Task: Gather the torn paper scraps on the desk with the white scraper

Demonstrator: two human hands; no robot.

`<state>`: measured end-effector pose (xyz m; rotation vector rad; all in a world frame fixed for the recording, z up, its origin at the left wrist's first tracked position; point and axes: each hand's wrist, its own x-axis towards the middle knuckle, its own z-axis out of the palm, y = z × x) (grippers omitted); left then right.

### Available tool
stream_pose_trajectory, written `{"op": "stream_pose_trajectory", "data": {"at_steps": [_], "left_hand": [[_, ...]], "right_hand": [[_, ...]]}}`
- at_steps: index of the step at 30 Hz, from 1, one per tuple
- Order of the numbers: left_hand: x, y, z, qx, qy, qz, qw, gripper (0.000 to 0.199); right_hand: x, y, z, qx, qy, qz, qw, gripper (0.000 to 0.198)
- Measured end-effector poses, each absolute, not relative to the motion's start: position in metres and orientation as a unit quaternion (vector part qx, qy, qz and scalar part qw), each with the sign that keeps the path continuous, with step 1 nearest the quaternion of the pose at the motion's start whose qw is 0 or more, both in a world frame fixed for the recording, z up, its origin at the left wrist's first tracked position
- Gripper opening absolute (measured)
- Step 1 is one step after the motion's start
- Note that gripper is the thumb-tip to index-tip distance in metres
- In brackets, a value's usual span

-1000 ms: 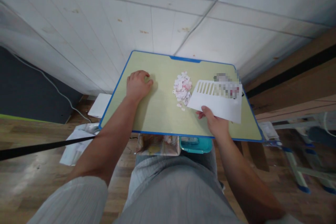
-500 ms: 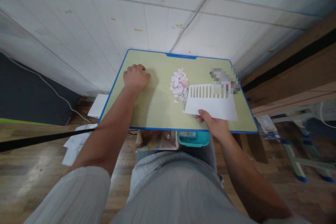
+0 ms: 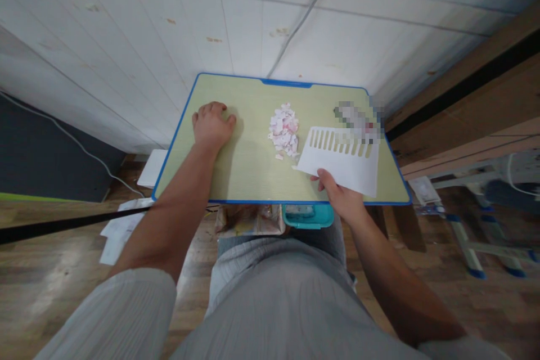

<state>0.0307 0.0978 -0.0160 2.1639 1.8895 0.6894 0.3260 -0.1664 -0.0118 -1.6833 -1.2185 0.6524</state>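
Observation:
My right hand point(image 3: 337, 191) grips the near edge of a white sheet point(image 3: 343, 166) with a row of long slots cut along its far side; thumb on top, fingers beneath. The sheet is tilted over the right part of the blue-edged tabletop point(image 3: 248, 180). A small heap of torn paper scraps point(image 3: 284, 129), white and pinkish, lies left of the sheet, near its corner. My left hand point(image 3: 213, 126) rests on the tabletop's left side, fingers apart and slightly curled, holding nothing. A pixelated object point(image 3: 354, 118) lies beyond the sheet; its kind is obscured.
Below the table's front edge are a turquoise container point(image 3: 310, 216) and a brown, printed box or bag point(image 3: 248, 219). A white panelled wall point(image 3: 181, 22) rises behind the table. Wooden boards point(image 3: 472, 95) stand at the right, and papers point(image 3: 126, 230) lie on the floor at the left.
The slotted sheet has turned and tilted a little in my right hand. My left hand stays on the tabletop. The whole view has shifted slightly.

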Motion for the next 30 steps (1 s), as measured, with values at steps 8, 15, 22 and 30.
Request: {"op": "stream_pose_trajectory", "data": {"at_steps": [8,15,22,30], "left_hand": [[0.027,0.103,-0.023,0.733,0.628,0.245,0.094,0.050],[0.026,0.105,-0.025,0.728,0.632,0.249,0.090,0.046],[0.026,0.102,-0.017,0.725,0.641,0.232,0.097,0.049],[0.027,0.101,-0.013,0.723,0.635,0.236,0.136,0.080]], "right_hand": [[0.328,-0.161,-0.015,-0.680,-0.470,0.269,0.495,0.051],[0.326,-0.165,-0.007,-0.693,-0.490,0.278,0.450,0.049],[0.332,-0.167,-0.005,-0.715,-0.500,0.257,0.416,0.051],[0.347,-0.171,0.003,-0.709,-0.488,0.299,0.412,0.044]]}}
